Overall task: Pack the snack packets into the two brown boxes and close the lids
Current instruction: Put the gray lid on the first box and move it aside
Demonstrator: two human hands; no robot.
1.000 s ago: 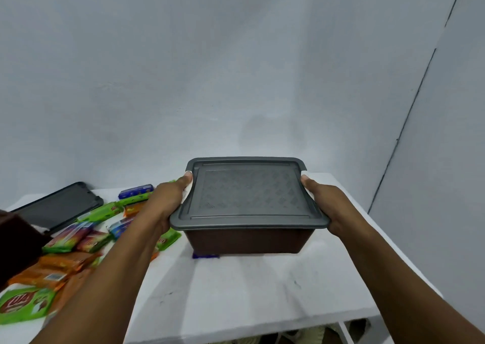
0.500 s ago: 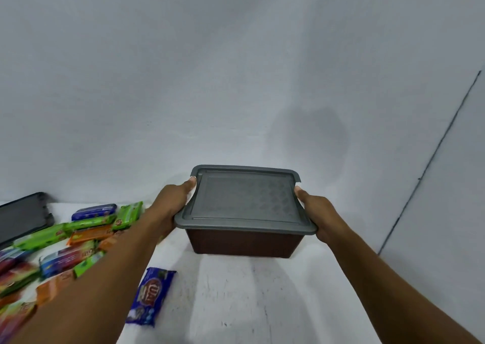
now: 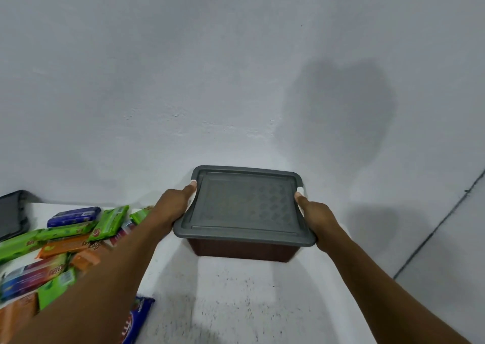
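Brown plastic box with its grey patterned lid on, gripped at both sides.
Left hand and right hand each clasp the lid's rim, thumbs on top, fingers hidden beneath. The box is at the white table's far end, near the wall; colourful snack packets lie scattered to its left.

Bare forearms from lower left and lower right of the frame, ending in left hand and right hand; short, pale thumbnails near centre.
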